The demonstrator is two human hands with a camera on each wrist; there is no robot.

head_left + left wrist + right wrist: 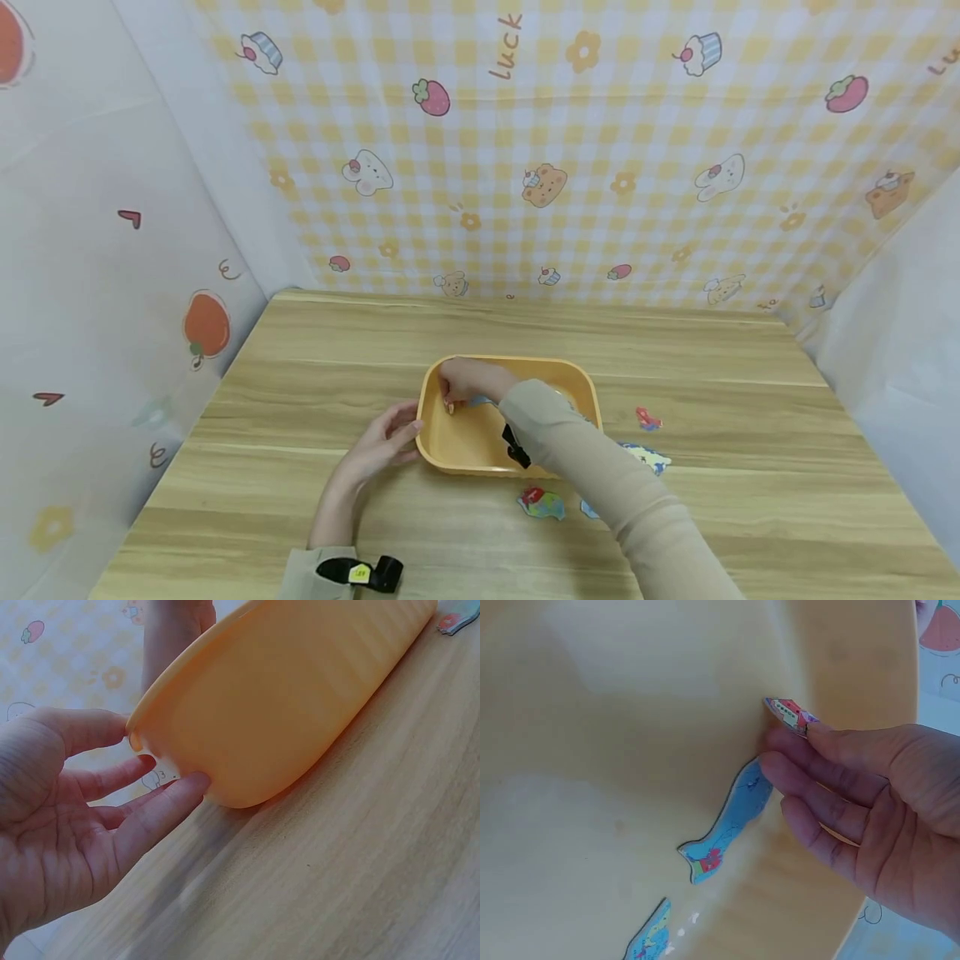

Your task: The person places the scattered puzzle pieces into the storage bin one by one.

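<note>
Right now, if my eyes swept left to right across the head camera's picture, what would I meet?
Left hand, right hand, red-and-green piece, light-blue piece partly hidden by the sleeve, small red piece.

A tub (468, 446) sits on the table (300, 367) before a backdrop (480, 158), the left hand (384, 439) touching its left end. Inside are the right hand (468, 379), a first piece (789, 712) in its fingers (781, 769), and a second piece (727, 825) and third piece (649, 934) farther right. A fourth piece (648, 419) and fifth piece (651, 457) lie right of the tub, a sixth piece (543, 504) before it.
</note>
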